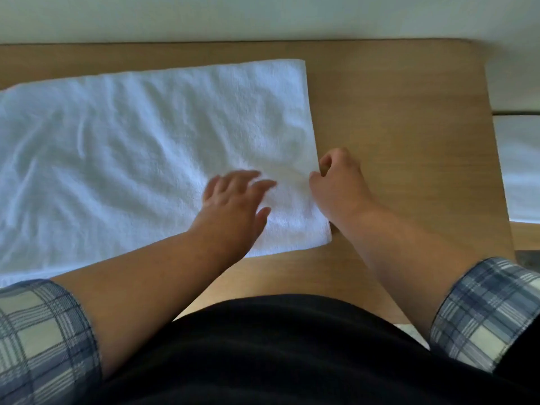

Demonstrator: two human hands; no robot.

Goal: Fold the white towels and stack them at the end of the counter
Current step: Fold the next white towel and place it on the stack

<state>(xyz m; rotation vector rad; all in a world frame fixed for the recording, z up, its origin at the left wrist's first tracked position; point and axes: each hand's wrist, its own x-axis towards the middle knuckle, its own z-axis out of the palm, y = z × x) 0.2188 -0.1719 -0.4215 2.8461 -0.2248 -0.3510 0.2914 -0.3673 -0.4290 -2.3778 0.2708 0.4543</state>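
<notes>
A white towel (131,147) lay spread flat and slightly rumpled on a light wooden counter (409,127). It covered the left and middle of the surface and ran out of view at the left edge. Its right edge crossed the counter from back to front, and its near right corner lay just ahead of me. My left hand (233,200) rested palm down on the towel near that corner, the fingers straight and spread wide, blurred by motion. My right hand (339,182) sat just beside it at the towel's right edge, fingers curled in, with thumb and forefinger pinching the edge of the cloth. The rest of that hand was over bare wood. To the right of the towel the counter was plain wood as far as its end. Beyond that end a white surface (520,171) showed, too blurred to name. A pale wall (263,16) ran along the back of the counter. Nearest the camera, both forearms were bare below rolled blue and white checked sleeves (43,340), and a black garment (292,355) across my front hid the counter's near edge.
</notes>
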